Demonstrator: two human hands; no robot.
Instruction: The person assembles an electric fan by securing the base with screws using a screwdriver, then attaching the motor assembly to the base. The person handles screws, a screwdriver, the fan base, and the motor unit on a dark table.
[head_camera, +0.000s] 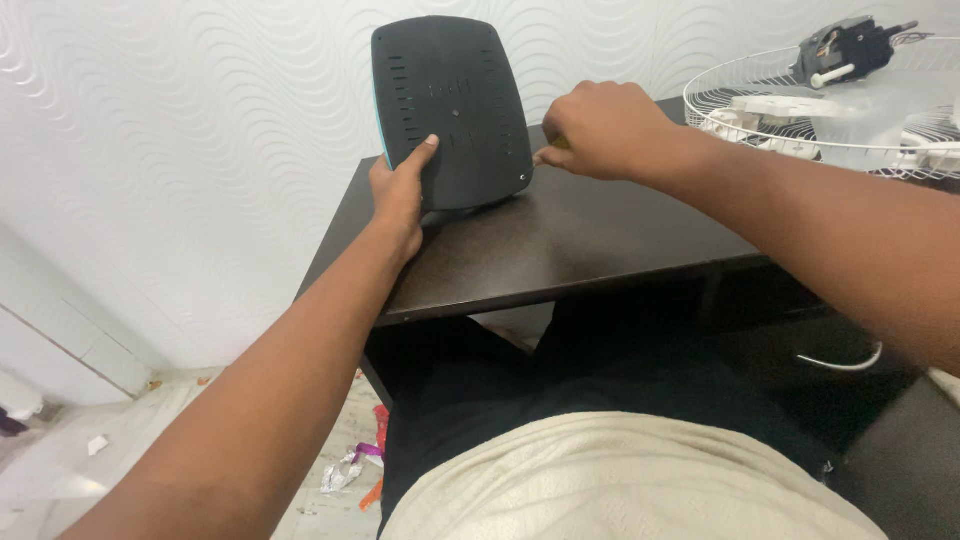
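Note:
A black rounded plastic base with vent slots and a blue rim stands on edge on the dark brown table, its underside facing me. My left hand grips its lower left edge, thumb pressed on the flat face. My right hand is closed around a small tool with a yellowish handle, barely visible, at the base's lower right corner near a screw hole.
A white wire fan guard with translucent blades and a black motor unit lies on the table's far right. A white textured wall stands behind. Torn wrappers litter the floor at lower left. A white cable hangs under the table.

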